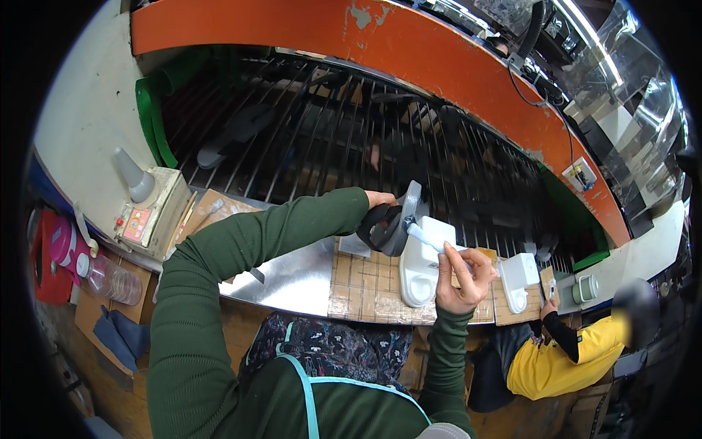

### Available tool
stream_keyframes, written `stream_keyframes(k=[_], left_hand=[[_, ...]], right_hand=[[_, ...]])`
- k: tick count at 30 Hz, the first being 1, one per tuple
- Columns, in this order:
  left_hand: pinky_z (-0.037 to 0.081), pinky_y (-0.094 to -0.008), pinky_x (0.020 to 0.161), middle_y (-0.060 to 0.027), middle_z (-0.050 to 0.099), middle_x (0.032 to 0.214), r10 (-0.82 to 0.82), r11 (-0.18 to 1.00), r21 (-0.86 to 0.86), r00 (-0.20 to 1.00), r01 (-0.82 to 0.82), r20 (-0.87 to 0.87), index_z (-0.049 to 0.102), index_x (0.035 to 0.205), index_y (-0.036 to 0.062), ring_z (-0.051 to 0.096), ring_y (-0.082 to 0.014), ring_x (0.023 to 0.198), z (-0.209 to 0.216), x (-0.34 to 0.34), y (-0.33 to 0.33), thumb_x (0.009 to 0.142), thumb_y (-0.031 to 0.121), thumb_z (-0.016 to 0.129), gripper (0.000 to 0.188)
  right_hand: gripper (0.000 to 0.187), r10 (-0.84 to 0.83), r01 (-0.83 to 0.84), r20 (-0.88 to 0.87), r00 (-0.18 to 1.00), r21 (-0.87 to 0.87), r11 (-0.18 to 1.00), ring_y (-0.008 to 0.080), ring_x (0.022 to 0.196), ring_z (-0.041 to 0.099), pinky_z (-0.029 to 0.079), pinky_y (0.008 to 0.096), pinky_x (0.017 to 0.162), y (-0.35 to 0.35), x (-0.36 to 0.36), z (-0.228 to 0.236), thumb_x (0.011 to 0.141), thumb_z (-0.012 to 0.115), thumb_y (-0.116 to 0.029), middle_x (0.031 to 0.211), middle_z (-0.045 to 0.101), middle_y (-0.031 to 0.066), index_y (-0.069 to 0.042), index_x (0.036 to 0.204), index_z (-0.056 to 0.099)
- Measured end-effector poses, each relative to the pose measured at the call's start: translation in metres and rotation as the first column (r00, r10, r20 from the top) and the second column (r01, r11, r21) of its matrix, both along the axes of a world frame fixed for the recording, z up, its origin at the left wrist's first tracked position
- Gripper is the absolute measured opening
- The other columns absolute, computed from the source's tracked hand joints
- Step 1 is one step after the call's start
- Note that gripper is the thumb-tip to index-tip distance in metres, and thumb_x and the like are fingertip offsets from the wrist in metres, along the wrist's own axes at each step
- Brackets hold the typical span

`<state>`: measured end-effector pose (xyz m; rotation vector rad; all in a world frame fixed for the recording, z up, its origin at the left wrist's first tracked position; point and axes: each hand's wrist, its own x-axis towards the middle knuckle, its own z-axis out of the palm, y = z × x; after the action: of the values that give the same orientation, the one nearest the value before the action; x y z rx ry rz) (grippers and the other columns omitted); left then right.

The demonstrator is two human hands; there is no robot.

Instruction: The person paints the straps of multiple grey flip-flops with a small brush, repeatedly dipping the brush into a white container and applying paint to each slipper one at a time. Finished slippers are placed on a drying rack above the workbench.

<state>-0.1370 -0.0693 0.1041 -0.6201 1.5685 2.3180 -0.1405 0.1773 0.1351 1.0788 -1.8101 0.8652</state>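
My left hand (380, 198) grips a dark shoe (382, 233), which is tilted so that its grey sole edge (412, 201) faces right. The shoe hides most of these fingers. In my right hand (466, 279) is a brush (426, 237) with a pale handle, pinched between thumb and fingers. Its dark tip meets the shoe beside the sole edge. Just below and behind the brush stands a white glue pot (417, 284) with a rounded well at its near end, on a taped cardboard surface (365, 289).
Beyond my hands runs a conveyor of metal rods (314, 110) under an orange beam (278, 25); a grey shoe (238, 135) lies on it. A control box (150, 212) stands left. At right, a person in yellow (570, 358) works near another white pot (518, 282).
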Motion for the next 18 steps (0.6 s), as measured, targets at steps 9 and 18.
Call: stream_keyframes(k=[9,18], left_hand=[[0.056,-0.0346,0.072,-0.0008,0.063,0.075,0.101,0.979,0.183,0.993,-0.088,-0.062,0.062,0.102,0.0049,0.064,-0.0135,0.077,0.016,0.029,0.023,0.094,0.032,0.05,0.031],[0.055,-0.0238,0.051,0.0032,0.062,0.072,0.171,0.908,0.364,0.976,-0.208,0.132,0.066,0.088,0.0119,0.054,-0.004,0.054,-0.015,0.06,0.051,0.093,0.038,0.055,0.028]], right_hand=[[0.034,0.154,-0.145,-0.067,0.986,0.121,0.982,0.0152,0.071,0.043,0.032,0.0294,0.067,-0.007,-0.022,0.047,0.063,0.08,-0.006,0.084,0.057,-0.0007,-0.018,0.094,0.075],[0.03,0.42,-0.396,0.028,0.907,0.397,0.828,0.0094,0.06,0.045,0.03,0.0282,0.069,-0.009,-0.039,0.095,0.061,0.08,-0.013,0.09,0.059,-0.0002,-0.017,0.09,0.075]])
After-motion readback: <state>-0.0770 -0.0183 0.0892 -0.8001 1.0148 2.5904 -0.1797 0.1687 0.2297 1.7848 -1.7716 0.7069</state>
